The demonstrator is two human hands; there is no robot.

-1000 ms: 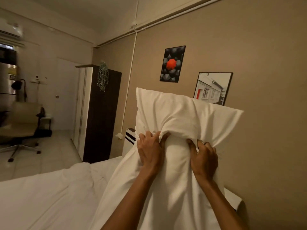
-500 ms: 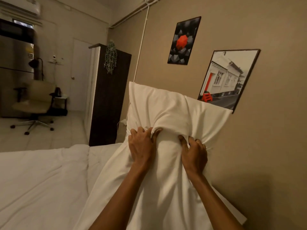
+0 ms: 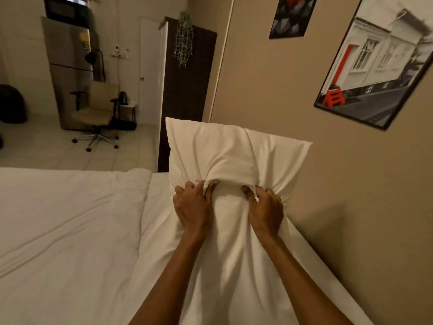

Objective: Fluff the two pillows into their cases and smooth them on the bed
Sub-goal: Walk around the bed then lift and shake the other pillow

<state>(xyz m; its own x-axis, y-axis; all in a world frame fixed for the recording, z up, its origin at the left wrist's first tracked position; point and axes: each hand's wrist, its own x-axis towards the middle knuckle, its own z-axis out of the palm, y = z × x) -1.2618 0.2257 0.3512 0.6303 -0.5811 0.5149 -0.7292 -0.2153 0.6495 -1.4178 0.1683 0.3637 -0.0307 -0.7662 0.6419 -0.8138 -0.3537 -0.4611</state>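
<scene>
A white pillow (image 3: 234, 151) in its white case stands on end against the beige wall at the head of the bed (image 3: 65, 231). The loose lower part of the case (image 3: 234, 266) hangs down toward me. My left hand (image 3: 192, 207) and my right hand (image 3: 267, 209) both grip bunched fabric just below the filled part, side by side, knuckles up. A second pillow is not in view.
A white duvet covers the bed on the left. Two framed pictures (image 3: 375, 62) hang on the wall close above the pillow. A dark wardrobe (image 3: 185, 95) stands past the bed; an office chair (image 3: 98, 113) and a fridge (image 3: 70, 71) sit across the tiled floor.
The pillow and both hands have come down, from raised in the air to near the mattress. My view has tipped downward. Both grips stayed the same.
</scene>
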